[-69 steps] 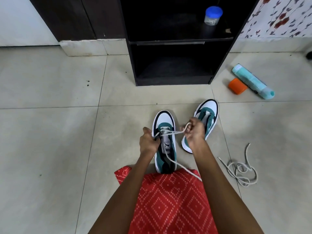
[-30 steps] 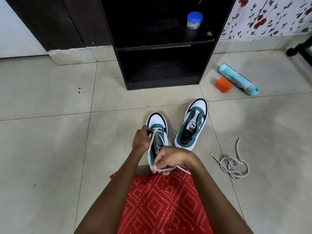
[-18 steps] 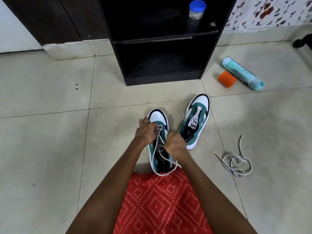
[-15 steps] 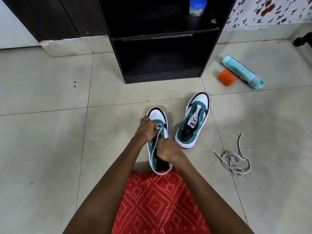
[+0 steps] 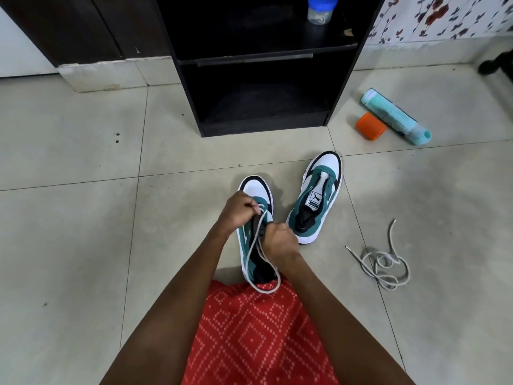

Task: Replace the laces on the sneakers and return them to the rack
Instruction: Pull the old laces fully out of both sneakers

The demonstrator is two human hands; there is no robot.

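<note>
Two white, teal and black sneakers stand on the tiled floor. The left sneaker (image 5: 254,190) is right in front of me, toe pointing away. A grey lace (image 5: 256,262) runs from its upper eyelets and loops down over my red skirt. My left hand (image 5: 238,209) pinches the lace near the toe-side eyelets. Lower on the tongue, my right hand (image 5: 279,240) grips the same lace. The right sneaker (image 5: 319,195) lies beside it with no lace. A second grey lace (image 5: 384,263) lies coiled on the floor to the right.
A black open rack (image 5: 261,65) stands straight ahead, its lower shelf empty, a blue-lidded jar (image 5: 320,8) on the upper shelf. An orange cap (image 5: 370,125) and a teal tube (image 5: 395,116) lie on the floor at the right. A floral wall is behind them.
My right hand drew the lace back toward my lap, then came forward again onto the sneaker's tongue beside my left hand. The lace now hangs in a slack loop over my skirt.
</note>
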